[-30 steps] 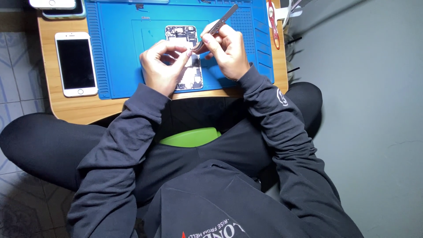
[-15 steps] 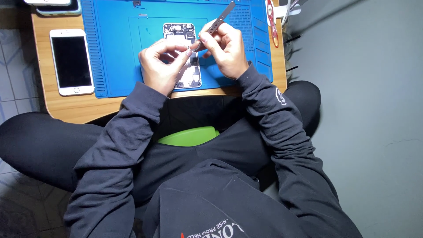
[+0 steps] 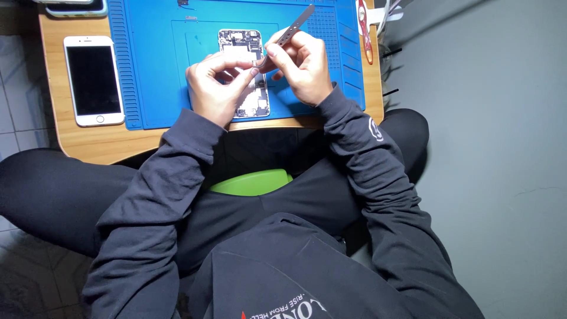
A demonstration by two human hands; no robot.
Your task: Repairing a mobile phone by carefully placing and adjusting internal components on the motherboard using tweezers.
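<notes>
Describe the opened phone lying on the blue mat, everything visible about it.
The opened phone lies flat on the blue mat, long side pointing away from the person, with no screen on it. Its pale rim frames exposed dark and metallic internal parts. The left hand covers its lower left, and the right hand holds grey metal tweezers whose tips meet above its right edge. Finer detail is too small to tell.

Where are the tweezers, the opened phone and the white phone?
tweezers (image 3: 293, 26), head view, on the flat metal handle.
opened phone (image 3: 237, 40), head view, on its exposed upper insides.
white phone (image 3: 93, 80), head view, on its dark screen.
</notes>
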